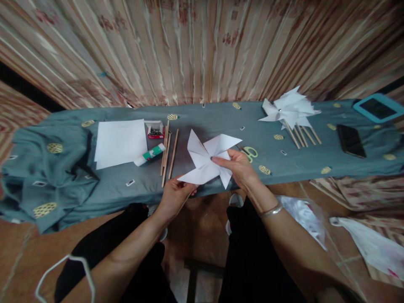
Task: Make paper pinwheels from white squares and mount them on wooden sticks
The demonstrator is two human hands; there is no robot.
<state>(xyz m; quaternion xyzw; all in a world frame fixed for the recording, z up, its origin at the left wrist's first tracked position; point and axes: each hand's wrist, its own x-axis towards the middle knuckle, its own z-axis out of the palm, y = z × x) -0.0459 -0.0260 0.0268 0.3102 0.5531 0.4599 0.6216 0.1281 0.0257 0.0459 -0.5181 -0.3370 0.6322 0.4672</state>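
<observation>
A white paper pinwheel is held up over the near edge of the cloth-covered table, its folded blades spread out. My right hand is closed on it from the right, the thumb pressing near its centre and the other fingers behind the paper. At the lower left blade, my left hand has its fingers closed at the paper's underside, partly hidden by it. Left of the pinwheel lie several thin wooden sticks. Just beyond my right hand are scissors with pale green handles, partly covered.
White paper sheets, a glue stick and a small red box of dark pins or tacks lie left. Finished pinwheels on sticks are piled right, near a black phone and a blue-framed device. Plastic bags lie on the floor.
</observation>
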